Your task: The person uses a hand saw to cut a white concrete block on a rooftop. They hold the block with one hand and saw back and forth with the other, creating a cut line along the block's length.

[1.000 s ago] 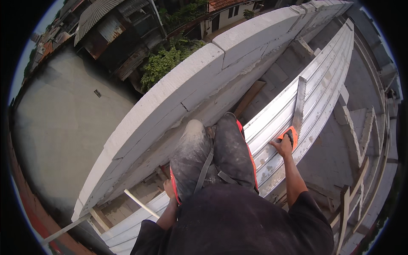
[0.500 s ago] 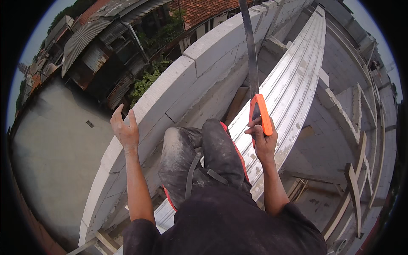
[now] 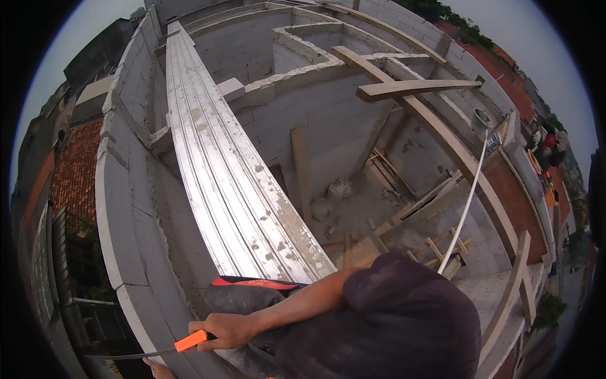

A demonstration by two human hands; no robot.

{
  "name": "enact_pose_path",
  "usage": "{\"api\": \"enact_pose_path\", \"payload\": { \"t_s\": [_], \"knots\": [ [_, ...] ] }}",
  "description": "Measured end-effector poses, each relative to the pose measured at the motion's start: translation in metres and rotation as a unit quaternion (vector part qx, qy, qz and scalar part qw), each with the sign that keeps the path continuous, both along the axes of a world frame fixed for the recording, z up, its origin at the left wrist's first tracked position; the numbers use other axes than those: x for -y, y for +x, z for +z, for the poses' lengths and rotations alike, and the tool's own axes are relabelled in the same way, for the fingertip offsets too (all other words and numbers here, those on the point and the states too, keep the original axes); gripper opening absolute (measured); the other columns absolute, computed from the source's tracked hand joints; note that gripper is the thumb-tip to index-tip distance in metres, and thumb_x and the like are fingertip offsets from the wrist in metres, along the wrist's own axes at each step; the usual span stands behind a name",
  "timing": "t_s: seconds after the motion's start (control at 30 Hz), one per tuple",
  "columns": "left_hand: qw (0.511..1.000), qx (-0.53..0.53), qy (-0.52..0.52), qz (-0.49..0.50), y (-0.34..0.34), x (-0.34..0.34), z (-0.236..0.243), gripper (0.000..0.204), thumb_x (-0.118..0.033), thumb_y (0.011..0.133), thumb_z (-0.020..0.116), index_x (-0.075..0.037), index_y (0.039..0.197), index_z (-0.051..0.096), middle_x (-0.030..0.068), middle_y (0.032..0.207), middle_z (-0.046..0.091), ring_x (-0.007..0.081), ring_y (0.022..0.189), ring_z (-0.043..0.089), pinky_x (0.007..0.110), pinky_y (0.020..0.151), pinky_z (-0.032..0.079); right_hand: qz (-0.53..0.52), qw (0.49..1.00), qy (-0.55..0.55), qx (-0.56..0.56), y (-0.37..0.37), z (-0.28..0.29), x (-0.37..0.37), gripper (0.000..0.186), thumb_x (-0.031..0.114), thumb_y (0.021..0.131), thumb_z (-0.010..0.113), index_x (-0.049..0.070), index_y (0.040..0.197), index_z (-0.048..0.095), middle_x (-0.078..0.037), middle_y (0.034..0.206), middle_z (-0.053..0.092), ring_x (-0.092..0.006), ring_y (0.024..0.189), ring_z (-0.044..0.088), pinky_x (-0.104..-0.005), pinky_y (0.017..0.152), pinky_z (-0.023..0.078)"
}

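Observation:
My right hand (image 3: 232,330) is closed round the orange handle of a handsaw (image 3: 190,341). The saw's thin blade points left, lying across the top of the pale block wall (image 3: 136,309). Just below the blade, at the lower edge, a small part of my left hand (image 3: 159,369) shows beside the wall top. Most of its fingers are cut off by the picture's edge, so its grip is hidden. A dark trouser leg with a red stripe (image 3: 252,283) is under my right forearm, by the near end of a long ribbed metal sheet (image 3: 218,183).
To the right the walled rooms drop to a lower floor (image 3: 353,215) with debris. Wooden beams (image 3: 435,126) cross above them, and a white pole (image 3: 467,208) leans there. At the far right another person (image 3: 553,148) is by the outer wall. Tiled roofs (image 3: 74,167) lie outside, left.
The view has swung to the right. The saw, upright in my right hand before, now lies level over the wall top at lower left. My left hand, raised with fingers apart before, is low by the blade.

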State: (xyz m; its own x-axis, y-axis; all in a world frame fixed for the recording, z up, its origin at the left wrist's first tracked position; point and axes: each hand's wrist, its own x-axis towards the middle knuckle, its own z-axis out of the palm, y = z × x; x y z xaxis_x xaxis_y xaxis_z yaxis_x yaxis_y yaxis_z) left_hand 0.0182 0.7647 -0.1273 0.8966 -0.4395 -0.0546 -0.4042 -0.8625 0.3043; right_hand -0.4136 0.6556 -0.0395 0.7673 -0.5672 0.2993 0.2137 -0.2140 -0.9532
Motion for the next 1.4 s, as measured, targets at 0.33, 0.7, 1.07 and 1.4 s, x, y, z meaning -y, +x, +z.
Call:
{"api": "enact_pose_path", "payload": {
  "t_s": [0.33,0.7,1.07,1.4],
  "knots": [
    [0.999,0.035,0.016,-0.038,-0.010,0.010,-0.016,0.079,-0.069,0.104,0.030,-0.008,0.139,0.066,0.0200,0.126,0.065,0.0425,0.117,0.061,0.053,0.101,0.047,-0.026,0.998,-0.009,0.049,0.007,0.017,-0.004,0.046,0.039,0.104,0.070,-0.002,0.118,0.056,-0.021,0.073,0.063,-0.0380,0.068,0.062,-0.0469,0.069,0.046],
    [0.997,0.058,0.029,-0.046,-0.014,0.018,-0.022,0.064,-0.059,0.105,0.038,-0.009,0.130,0.069,0.0171,0.111,0.065,0.0393,0.103,0.063,0.052,0.090,0.050,-0.023,0.999,-0.012,0.048,0.003,0.025,0.009,0.051,0.050,0.105,0.066,0.001,0.112,0.053,-0.017,0.067,0.056,-0.0368,0.065,0.059,-0.0479,0.068,0.045],
    [0.996,0.064,0.029,-0.053,-0.012,0.020,-0.021,0.050,-0.049,0.105,0.045,-0.010,0.122,0.072,0.0142,0.095,0.066,0.0362,0.089,0.065,0.050,0.079,0.052,-0.028,0.998,-0.030,0.055,0.004,0.019,0.007,0.065,0.065,0.105,0.059,0.001,0.112,0.053,-0.018,0.068,0.059,-0.0381,0.065,0.060,-0.0482,0.067,0.045],
    [0.995,0.072,0.019,-0.060,-0.003,0.003,-0.025,0.037,-0.040,0.105,0.052,-0.011,0.114,0.074,0.0116,0.082,0.066,0.0333,0.075,0.066,0.049,0.069,0.054,-0.011,0.998,-0.027,0.051,0.009,0.027,0.006,0.070,0.070,0.106,0.053,0.001,0.116,0.056,-0.018,0.072,0.060,-0.0372,0.066,0.060,-0.0474,0.067,0.046]
  ]
}}
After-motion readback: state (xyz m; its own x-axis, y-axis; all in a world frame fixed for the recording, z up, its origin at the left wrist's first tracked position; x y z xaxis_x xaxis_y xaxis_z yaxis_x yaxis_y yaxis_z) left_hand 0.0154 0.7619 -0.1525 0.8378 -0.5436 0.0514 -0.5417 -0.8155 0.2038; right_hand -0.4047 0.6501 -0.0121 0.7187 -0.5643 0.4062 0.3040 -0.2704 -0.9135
